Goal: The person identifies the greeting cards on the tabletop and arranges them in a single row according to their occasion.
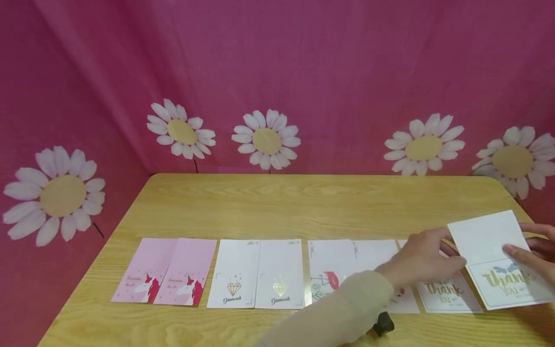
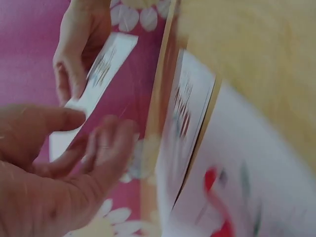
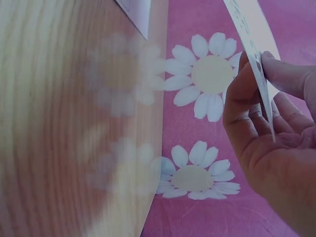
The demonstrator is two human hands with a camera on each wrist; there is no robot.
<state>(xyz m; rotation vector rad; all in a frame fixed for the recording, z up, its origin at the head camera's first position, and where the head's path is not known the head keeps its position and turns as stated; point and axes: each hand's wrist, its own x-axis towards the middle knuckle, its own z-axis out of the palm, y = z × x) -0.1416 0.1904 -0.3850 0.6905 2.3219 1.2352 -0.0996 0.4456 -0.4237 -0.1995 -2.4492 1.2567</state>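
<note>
My right hand (image 1: 537, 250) holds a white "Thank You" card (image 1: 490, 246) above the table's right side, thumb on its face and fingers behind. In the right wrist view, the card (image 3: 259, 74) is seen nearly edge-on between thumb and fingers. My left hand (image 1: 427, 253) is at the card's left edge, its fingers spread and loosely bent. In the left wrist view those fingers are blurred, and whether they touch the card cannot be told. Another "Thank You" card (image 1: 451, 294) lies on the table below, partly covered by the left hand.
Along the wooden table (image 1: 303, 207) lie two pink unicorn cards (image 1: 186, 270), two white diamond cards (image 1: 234, 270) and two flamingo cards (image 1: 329, 260), partly behind my left sleeve (image 1: 334, 308). A small black object (image 1: 383, 324) is beside the sleeve. A pink daisy-print cloth (image 1: 338, 72) hangs behind.
</note>
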